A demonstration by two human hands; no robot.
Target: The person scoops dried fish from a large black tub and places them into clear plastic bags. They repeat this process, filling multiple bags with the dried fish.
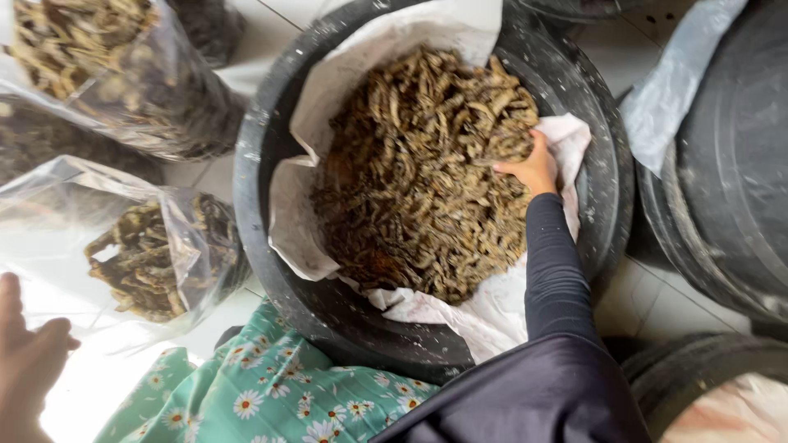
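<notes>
A big black tub (261,205) lined with white paper (345,74) holds a heap of dried brown strips (419,172). My right hand (529,168), in a dark sleeve, reaches into the tub's right side, its fingers curled into the heap and partly buried. At the lower left, my left hand (26,361) rests at the mouth of a clear plastic bag (98,205) with a small load of the same strips (148,262) inside. Its fingers curl at the bag's rim.
More filled clear bags (107,74) lie at the upper left. Other black tubs (722,180) stand at the right, one with a pale liner (673,90). A green floral cloth (271,394) covers my lap. White floor tiles (648,303) show between the tubs.
</notes>
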